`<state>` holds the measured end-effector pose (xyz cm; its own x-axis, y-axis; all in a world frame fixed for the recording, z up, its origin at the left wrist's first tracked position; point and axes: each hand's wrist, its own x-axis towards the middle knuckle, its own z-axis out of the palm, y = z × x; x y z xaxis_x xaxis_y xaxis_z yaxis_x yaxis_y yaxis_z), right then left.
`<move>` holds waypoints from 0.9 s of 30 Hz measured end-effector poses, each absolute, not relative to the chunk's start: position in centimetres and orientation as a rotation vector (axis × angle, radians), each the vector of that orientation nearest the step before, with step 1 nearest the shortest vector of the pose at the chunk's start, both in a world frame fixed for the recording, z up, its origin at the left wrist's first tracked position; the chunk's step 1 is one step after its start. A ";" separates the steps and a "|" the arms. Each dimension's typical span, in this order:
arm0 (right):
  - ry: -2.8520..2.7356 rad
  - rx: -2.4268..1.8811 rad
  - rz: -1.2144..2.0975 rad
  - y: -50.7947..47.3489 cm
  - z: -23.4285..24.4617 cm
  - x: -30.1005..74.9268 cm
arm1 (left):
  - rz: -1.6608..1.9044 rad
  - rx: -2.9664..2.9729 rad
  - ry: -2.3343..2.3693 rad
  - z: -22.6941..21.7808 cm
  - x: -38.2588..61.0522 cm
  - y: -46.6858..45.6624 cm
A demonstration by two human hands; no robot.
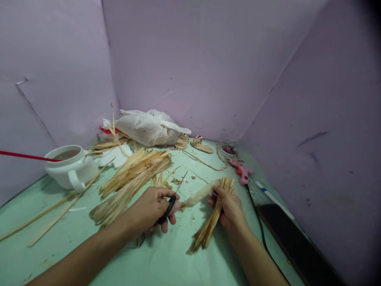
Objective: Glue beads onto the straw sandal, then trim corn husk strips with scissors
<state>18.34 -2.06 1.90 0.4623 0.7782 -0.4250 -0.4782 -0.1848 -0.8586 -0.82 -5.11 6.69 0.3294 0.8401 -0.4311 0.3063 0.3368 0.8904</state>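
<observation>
My left hand [159,208] is closed around the black handles of a pair of scissors [169,209], their metal blades pointing up and away. My right hand [230,206] grips a bundle of dry plant strips [212,224], which hangs down toward me at a slant. A pale, translucent strip [201,194] stretches from the right hand across to the left fingertips; whether the left fingers pinch its end I cannot tell. Left of the scissors lies a large pile of dried strips [137,169] on the pale green tabletop [166,262].
A white pot [70,174] of liquid with a red stick [26,155] stands at left. Behind are a white plastic bag [149,127] and small woven slippers [202,146]. At right lie a pink glue gun [241,171], its black cord and a dark flat slab [294,242]. Lilac walls enclose the table.
</observation>
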 end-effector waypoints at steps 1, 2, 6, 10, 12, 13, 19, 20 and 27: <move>-0.278 -1.328 1.157 -2.5 1.8 18.5 | 0.504 1.242 1.253 6.6 -0.2 -5.4; -0.262 -1.317 1.165 -3.0 1.6 18.6 | 0.511 1.304 1.283 6.4 0.5 -5.8; -0.203 -1.272 1.185 -5.2 1.1 18.8 | 0.382 2.035 1.550 5.4 3.3 -7.9; -0.192 -1.280 1.168 -6.6 0.9 18.8 | -0.070 2.372 1.685 5.1 5.2 -9.0; -0.189 -1.284 1.162 -6.8 0.9 18.7 | -0.150 2.334 1.693 5.2 5.3 -9.1; -0.187 -1.282 1.159 -6.9 0.9 18.7 | -0.167 2.302 1.711 5.2 5.0 -9.2; -0.161 -1.271 1.171 -7.0 0.9 18.8 | -0.159 2.204 1.890 4.9 1.9 -10.3; -0.168 -1.264 1.172 -7.1 0.8 18.9 | -0.160 2.194 1.902 4.9 1.3 -10.4; -0.200 -1.269 1.126 -8.3 0.5 19.8 | -0.215 2.068 2.049 6.3 -1.1 -10.8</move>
<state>19.80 -8.32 0.49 0.4900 0.7521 -0.4408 -0.5543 -0.1215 -0.8234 -1.15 -10.78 6.25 0.0158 0.9660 -0.2582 0.9985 -0.0018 0.0542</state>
